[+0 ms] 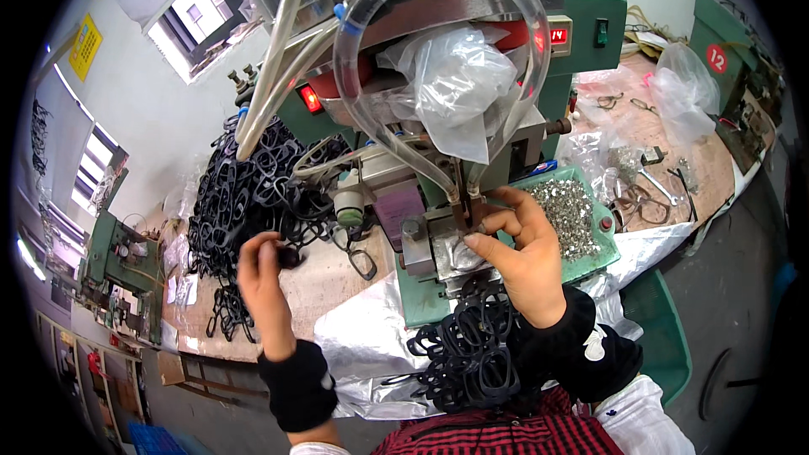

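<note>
At the near edge of a large heap of black eyeglass frames, my left hand has its fingers curled against a dark eyeglass frame, partly blurred. My right hand is at the bench machine, thumb and forefinger closed together beside the tool tip. What those fingers pinch, if anything, is too small to make out. Just below them sits the metal fixture. More black frames are bunched between my forearms, over silvery sheeting at the table's front.
Right of the fixture stands a green tray of small metal pieces. Clear tubes and a plastic bag hang from the machine. Beyond the tray lie a wrench and brown frames. A green bin stands below right.
</note>
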### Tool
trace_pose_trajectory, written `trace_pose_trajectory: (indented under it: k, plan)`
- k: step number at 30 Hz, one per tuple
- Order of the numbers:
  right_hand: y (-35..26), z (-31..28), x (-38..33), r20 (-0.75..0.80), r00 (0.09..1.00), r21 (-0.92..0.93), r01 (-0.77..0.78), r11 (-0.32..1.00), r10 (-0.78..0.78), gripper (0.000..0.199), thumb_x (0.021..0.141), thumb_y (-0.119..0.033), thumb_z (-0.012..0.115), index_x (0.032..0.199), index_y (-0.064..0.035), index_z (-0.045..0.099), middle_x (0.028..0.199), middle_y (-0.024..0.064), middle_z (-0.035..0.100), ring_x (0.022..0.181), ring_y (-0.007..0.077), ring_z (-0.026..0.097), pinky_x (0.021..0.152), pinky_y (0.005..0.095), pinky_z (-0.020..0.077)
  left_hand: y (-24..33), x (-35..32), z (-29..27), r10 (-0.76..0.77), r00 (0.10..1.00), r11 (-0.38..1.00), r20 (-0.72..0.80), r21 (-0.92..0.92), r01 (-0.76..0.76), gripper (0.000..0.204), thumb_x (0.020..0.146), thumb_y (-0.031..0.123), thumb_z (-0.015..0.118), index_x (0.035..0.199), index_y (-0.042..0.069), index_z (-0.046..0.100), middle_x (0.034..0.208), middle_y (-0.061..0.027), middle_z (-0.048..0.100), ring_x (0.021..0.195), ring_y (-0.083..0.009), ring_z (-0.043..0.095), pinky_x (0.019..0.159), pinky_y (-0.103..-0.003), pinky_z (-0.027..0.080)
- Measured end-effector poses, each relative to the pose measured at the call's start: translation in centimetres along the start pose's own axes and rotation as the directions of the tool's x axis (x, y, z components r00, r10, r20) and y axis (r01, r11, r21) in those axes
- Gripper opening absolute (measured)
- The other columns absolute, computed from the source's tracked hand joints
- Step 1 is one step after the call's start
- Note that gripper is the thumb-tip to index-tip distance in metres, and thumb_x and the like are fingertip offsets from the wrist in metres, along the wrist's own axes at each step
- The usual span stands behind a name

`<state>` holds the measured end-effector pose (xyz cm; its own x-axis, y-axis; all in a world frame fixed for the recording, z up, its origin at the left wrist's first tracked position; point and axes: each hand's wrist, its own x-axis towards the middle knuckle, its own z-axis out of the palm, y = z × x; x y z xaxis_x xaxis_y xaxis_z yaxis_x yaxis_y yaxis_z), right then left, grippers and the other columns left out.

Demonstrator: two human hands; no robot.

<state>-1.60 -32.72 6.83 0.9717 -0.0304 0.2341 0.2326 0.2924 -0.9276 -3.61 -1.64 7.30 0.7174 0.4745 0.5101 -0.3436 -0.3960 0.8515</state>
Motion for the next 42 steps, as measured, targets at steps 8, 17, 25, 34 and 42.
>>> trace_pose_trajectory:
  k: [8, 17, 25, 34, 42]
  plan:
    - [-1.4, 0.8, -0.6, -0.001, 0.995, 0.127, -0.102, 0.987, 0.103, 0.060, 0.080, 0.005, 0.070, 0.132, 0.0083, 0.042, 0.092, 0.0084, 0.069, 0.099, 0.0146, 0.062, 0.094, 0.0291, 0.0433, 10.5, -2.7, 9.4, 0.507, 0.859, 0.836, 0.070, -0.281, -0.471, 0.020, 0.099, 0.015, 0.053, 0.098, -0.004, 0.057, 0.098, -0.0147, 0.061, 0.090, -0.0211, 0.059, 0.084, -0.032, 0.047]
    - [-4.7, 0.0, -3.4, 0.225, 0.972, -0.217, 0.110, 0.970, -0.060, 0.064, 0.083, 0.000, 0.062, 0.142, 0.0037, 0.038, 0.141, 0.0205, 0.048, 0.130, 0.0289, 0.051, 0.109, 0.0370, 0.0377, 9.4, -5.1, 7.6, 0.695, 0.565, 0.712, 0.446, -0.314, -0.628, 0.026, 0.074, 0.002, 0.072, 0.100, 0.005, 0.071, 0.105, -0.0116, 0.069, 0.082, -0.0254, 0.064, 0.074, -0.035, 0.050]
    - [0.7, -10.9, 1.5, -0.188, 0.934, -0.526, 0.167, 0.834, -0.305, 0.044, 0.086, 0.001, 0.061, 0.129, -0.0021, 0.056, 0.116, 0.0096, 0.063, 0.104, 0.0174, 0.059, 0.093, 0.0299, 0.0458, 7.3, -8.5, 10.4, 0.665, 0.456, 0.671, 0.591, -0.205, -0.713, 0.037, 0.068, 0.007, 0.072, 0.104, 0.013, 0.075, 0.112, -0.0045, 0.069, 0.083, -0.0256, 0.062, 0.088, -0.041, 0.054]
    - [1.5, -14.6, -5.2, 0.043, 0.959, -0.989, 0.079, 0.121, -0.279, 0.033, 0.074, -0.007, 0.075, 0.105, -0.0010, 0.065, 0.097, 0.0145, 0.064, 0.093, 0.0344, 0.057, 0.085, 0.0414, 0.0450, 6.3, -8.9, 9.9, 0.648, 0.513, 0.735, 0.564, -0.286, -0.614, 0.033, 0.076, 0.010, 0.065, 0.109, 0.009, 0.067, 0.119, -0.0073, 0.062, 0.101, -0.0324, 0.057, 0.092, -0.046, 0.048]
    - [5.1, -12.4, -2.2, 0.128, 0.912, -0.985, 0.163, 0.058, -0.391, 0.012, 0.082, -0.007, 0.068, 0.092, -0.0015, 0.065, 0.090, 0.0125, 0.062, 0.088, 0.0329, 0.055, 0.080, 0.0423, 0.0428, -0.3, -10.3, 6.6, 0.319, 0.944, 0.920, 0.084, 0.210, -0.330, 0.037, 0.074, -0.003, 0.066, 0.111, 0.002, 0.063, 0.110, -0.0155, 0.062, 0.098, -0.0317, 0.059, 0.089, -0.039, 0.048]
